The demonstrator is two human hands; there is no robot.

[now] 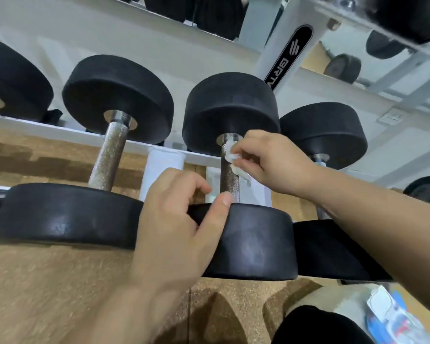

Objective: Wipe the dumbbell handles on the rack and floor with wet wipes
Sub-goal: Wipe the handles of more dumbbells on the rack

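While the left hand (174, 227) grasps the near head (253, 242) of the racked dumbbell (231, 108), the right hand (271, 162) pinches a wet wipe (230, 156) against the handle (230, 186) at its 12 o'clock end.

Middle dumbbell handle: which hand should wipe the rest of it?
Right. The right hand pinches the wet wipe against the handle at its far end. The left hand grips the near weight head and holds no wipe.

A single head-worn wide-angle camera sits low and close, facing the dumbbell rack (67, 132) and tilted slightly upward.
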